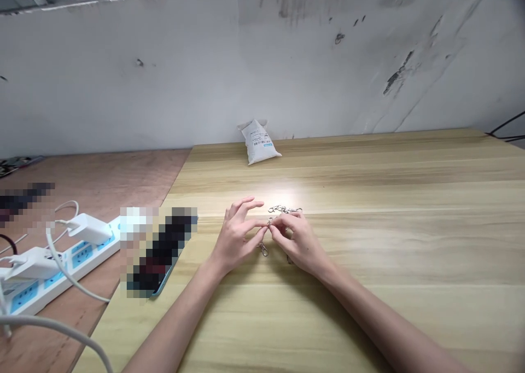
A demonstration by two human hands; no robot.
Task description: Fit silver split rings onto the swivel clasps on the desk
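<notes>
My two hands meet over the light wooden table (369, 198), near its middle. My left hand (237, 236) pinches a small metal clasp piece (263, 248) between thumb and forefinger, with the other fingers spread upward. My right hand (296, 239) is curled, its fingertips pinching the same small metal part at the point where the hands touch. A short silver chain with clasps (284, 210) lies on the table just behind my right hand's fingers. What lies under my right palm is hidden.
A small white packet (258, 141) stands at the back against the grey wall. Left of my hands lies a phone (162, 258), blurred out. Further left, a white power strip (61, 258) with plugged chargers and cables rests on a reddish board (115, 181).
</notes>
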